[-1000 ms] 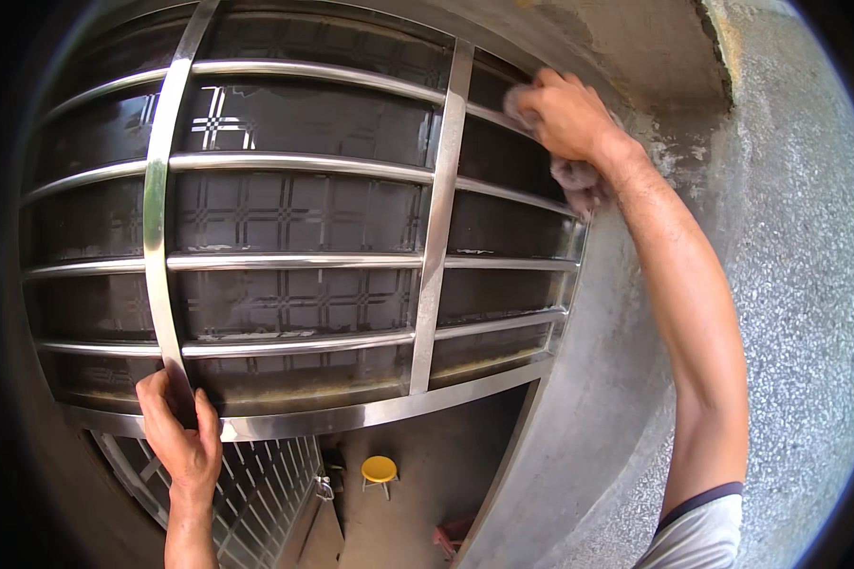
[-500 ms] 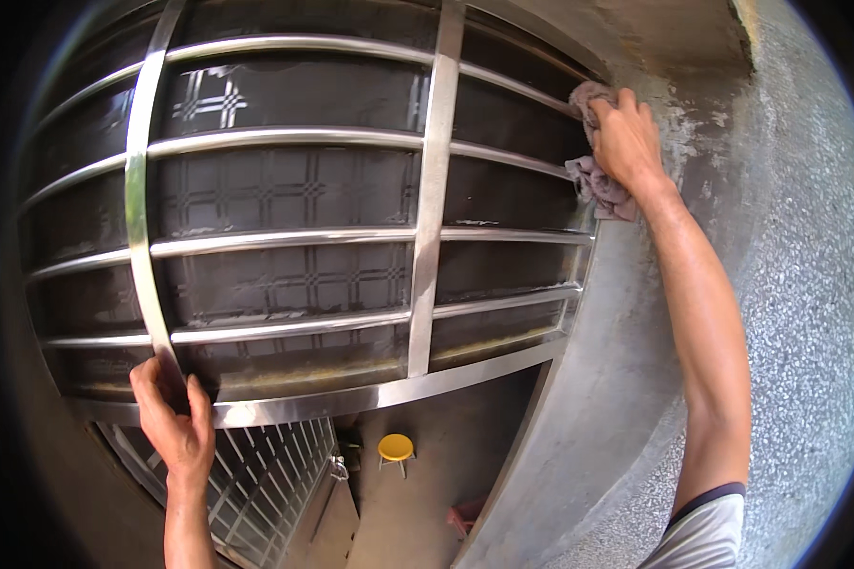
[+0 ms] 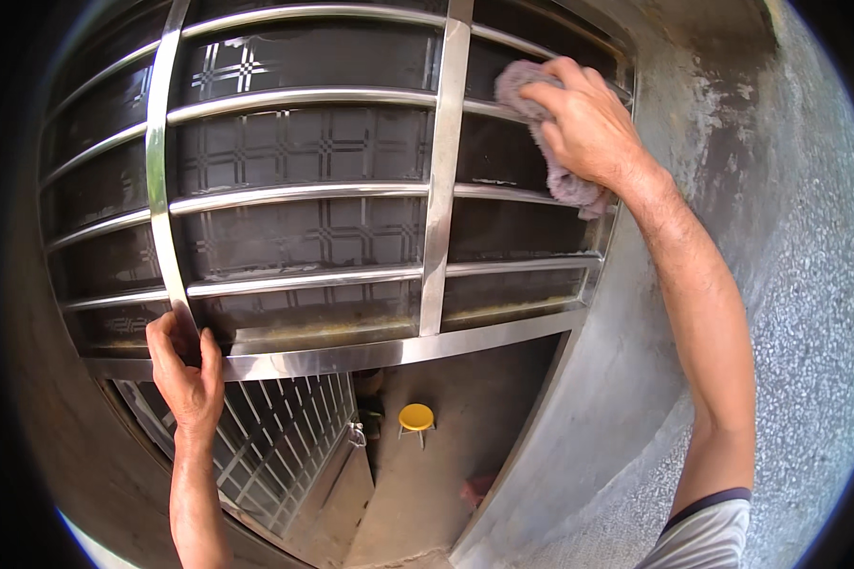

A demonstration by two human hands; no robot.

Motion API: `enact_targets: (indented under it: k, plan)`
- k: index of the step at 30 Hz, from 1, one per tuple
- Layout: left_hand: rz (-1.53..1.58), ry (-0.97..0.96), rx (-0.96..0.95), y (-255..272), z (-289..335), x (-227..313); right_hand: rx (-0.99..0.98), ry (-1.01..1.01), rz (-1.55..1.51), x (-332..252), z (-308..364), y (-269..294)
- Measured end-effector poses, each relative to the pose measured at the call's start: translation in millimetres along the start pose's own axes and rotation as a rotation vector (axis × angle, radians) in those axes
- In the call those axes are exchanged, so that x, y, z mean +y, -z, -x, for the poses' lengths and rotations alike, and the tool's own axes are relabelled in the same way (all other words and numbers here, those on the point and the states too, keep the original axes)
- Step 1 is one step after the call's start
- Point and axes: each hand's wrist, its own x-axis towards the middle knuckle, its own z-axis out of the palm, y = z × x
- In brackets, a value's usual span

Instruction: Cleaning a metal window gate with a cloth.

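Note:
A steel window grille (image 3: 299, 194) of shiny horizontal tubes and flat upright bars stands before dark patterned glass panes (image 3: 299, 228). My right hand (image 3: 586, 119) grips a greyish-pink cloth (image 3: 527, 87) against a horizontal tube in the right-hand column. Part of the cloth hangs below the palm, over the tube beneath. My left hand (image 3: 186, 375) is closed round the foot of the left flat upright bar (image 3: 164, 204), just above the grille's bottom rail, with thumb and fingers on either side of it.
Below the grille is a doorway with a barred metal gate (image 3: 280, 446) swung inward at the left. Inside, a yellow round stool (image 3: 416, 417) stands on the floor, and a reddish object (image 3: 477, 488) sits by the right jamb. A grey pebbled wall (image 3: 807, 284) rises at the right.
My right hand has moved the cloth left, off the frame's right edge and onto the tubes. My left hand keeps its hold on the bar. The whole view has shifted slightly.

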Motion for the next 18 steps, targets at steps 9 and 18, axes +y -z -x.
enact_targets:
  k: [9, 18]
  plan:
    - [-0.002, -0.024, 0.037, -8, -1, 1, 0.000, -0.383, 0.242, 18, 61, -10]
    - [0.006, -0.030, 0.027, -10, -3, 8, 0.158, 0.018, -0.130, -87, 45, -12]
